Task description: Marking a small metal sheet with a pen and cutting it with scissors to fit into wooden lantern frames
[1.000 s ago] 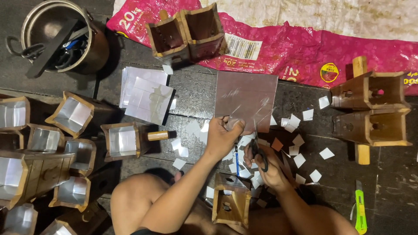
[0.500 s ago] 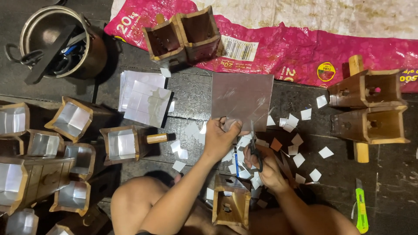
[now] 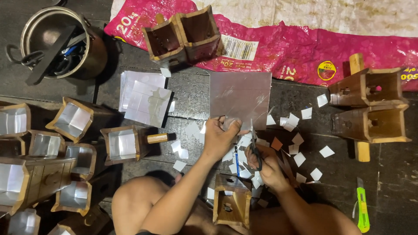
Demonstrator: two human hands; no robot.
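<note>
My left hand (image 3: 221, 135) grips the near edge of a shiny square metal sheet (image 3: 241, 98) that lies on the dark floor. My right hand (image 3: 266, 164) holds black-handled scissors (image 3: 254, 146), whose blades point up into the sheet's lower edge just right of the left hand. A small wooden box (image 3: 231, 201) with holes stands between my knees, below both hands. Several white and silvery offcuts (image 3: 299, 141) are scattered around the hands.
A stack of cut silvery squares (image 3: 146, 99) lies at left. Foil-lined wooden boxes (image 3: 121, 144) crowd the left side. Two unlined boxes (image 3: 186, 35) rest on a pink sack (image 3: 300, 50); two more (image 3: 370, 106) lie right. A metal pot (image 3: 61, 43) holds tools. A green utility knife (image 3: 362, 209) lies lower right.
The scissors in my right hand have moved up to the sheet's lower edge. My left hand keeps its grip on the sheet.
</note>
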